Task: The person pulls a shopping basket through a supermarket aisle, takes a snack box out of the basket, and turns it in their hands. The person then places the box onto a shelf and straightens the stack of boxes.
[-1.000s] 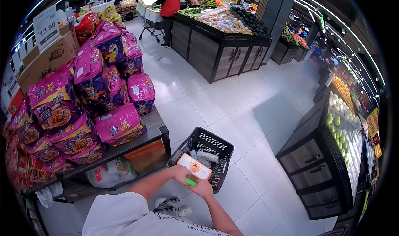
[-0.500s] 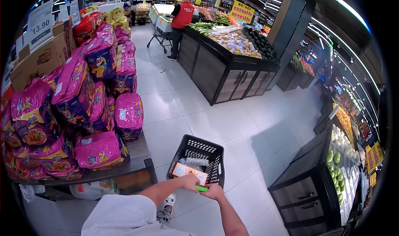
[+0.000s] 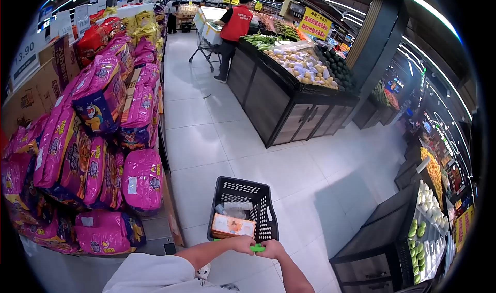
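Observation:
Both of my hands grip the green handle [image 3: 258,248] of a black shopping basket [image 3: 245,183] in front of me. My left hand [image 3: 243,244] is closed round the handle's left part, and my right hand [image 3: 273,249] is closed round its right part. Inside the basket, near my hands, lies an orange and white box [image 3: 233,225]. Behind that box is a clear, pale plastic package [image 3: 237,207], whose contents I cannot make out.
Pink noodle multipacks [image 3: 143,179] are stacked at left under price signs. Ahead, a dark produce stand [image 3: 268,109] holds potatoes and greens. A worker in a red vest [image 3: 238,23] stands by a cart [image 3: 205,45]. Another vegetable stand [image 3: 369,270] is at right. Pale tiled floor [image 3: 206,138] runs between.
I have moved forward along the aisle with the basket. The pink packs have slid left and toward me, and the produce stand looks nearer. Both hands keep their grip.

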### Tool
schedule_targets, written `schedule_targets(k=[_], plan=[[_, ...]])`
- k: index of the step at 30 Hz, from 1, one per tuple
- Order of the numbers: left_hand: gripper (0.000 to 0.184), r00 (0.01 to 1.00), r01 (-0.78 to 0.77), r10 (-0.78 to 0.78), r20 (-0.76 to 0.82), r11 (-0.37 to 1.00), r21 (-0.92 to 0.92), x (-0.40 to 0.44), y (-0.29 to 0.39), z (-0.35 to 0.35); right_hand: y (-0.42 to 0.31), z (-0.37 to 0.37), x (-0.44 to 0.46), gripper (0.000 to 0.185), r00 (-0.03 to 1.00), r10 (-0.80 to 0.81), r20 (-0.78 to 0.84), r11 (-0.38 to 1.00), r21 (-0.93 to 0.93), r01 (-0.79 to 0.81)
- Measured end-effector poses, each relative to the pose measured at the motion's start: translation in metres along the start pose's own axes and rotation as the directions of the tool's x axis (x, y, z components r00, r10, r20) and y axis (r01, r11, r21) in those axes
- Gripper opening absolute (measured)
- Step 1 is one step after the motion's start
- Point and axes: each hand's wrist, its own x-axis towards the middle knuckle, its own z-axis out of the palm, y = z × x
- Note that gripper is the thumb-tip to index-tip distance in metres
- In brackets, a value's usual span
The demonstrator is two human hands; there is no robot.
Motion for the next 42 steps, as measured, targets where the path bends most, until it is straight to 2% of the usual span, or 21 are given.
schedule_targets(k=[5, 8, 12, 15, 19, 24, 26, 29, 35, 42], plan=[[0.045, 0.998, 0.015, -0.016, -0.061, 1.000, -0.022, 0.033, -0.018, -0.027, 0.013, -0.036, 0.045, 0.047, 0.999, -0.046, 0.028, 0.994, -0.099, 0.049], [0.047, 0.989, 0.119, -0.123, -0.081, 0.992, -0.043, 0.044, -0.013, -0.058, 0.020, -0.061, 0.079, 0.047, 0.993, -0.095, 0.067, 0.989, -0.108, 0.102], [0.049, 0.972, 0.176, -0.177, -0.152, 0.984, -0.021, 0.062, -0.014, -0.096, 0.032, -0.090, 0.125, 0.046, 0.980, -0.154, 0.127, 0.973, -0.153, 0.173], [0.049, 0.938, 0.301, -0.322, -0.130, 0.940, -0.159, 0.078, -0.025, -0.120, 0.033, -0.114, 0.160, 0.046, 0.965, -0.229, 0.131, 0.955, -0.160, 0.248], [0.048, 0.929, 0.290, -0.274, -0.250, 0.957, 0.028, 0.098, -0.053, -0.156, 0.030, -0.143, 0.210, 0.048, 0.931, -0.337, 0.138, 0.919, -0.168, 0.357], [0.047, 0.848, 0.463, -0.423, -0.319, 0.885, 0.056, 0.118, -0.074, -0.201, 0.027, -0.172, 0.274, 0.051, 0.905, -0.374, 0.203, 0.891, -0.189, 0.412], [0.046, 0.828, 0.490, -0.434, -0.354, 0.868, 0.082, 0.126, -0.081, -0.220, 0.023, -0.186, 0.298, 0.052, 0.887, -0.390, 0.247, 0.876, -0.197, 0.440], [0.043, 0.791, 0.538, -0.463, -0.401, 0.838, 0.094, 0.126, -0.084, -0.256, 0.012, -0.207, 0.327, 0.052, 0.868, -0.454, 0.201, 0.860, -0.156, 0.486], [0.041, 0.757, 0.594, -0.518, -0.398, 0.800, 0.088, 0.142, -0.125, -0.321, -0.009, -0.241, 0.399, 0.055, 0.892, -0.396, 0.218, 0.873, -0.211, 0.439], [0.043, 0.775, 0.577, -0.518, -0.361, 0.813, 0.073, 0.152, -0.178, -0.406, -0.044, -0.280, 0.481, 0.057, 0.899, -0.376, 0.225, 0.875, -0.233, 0.424]])
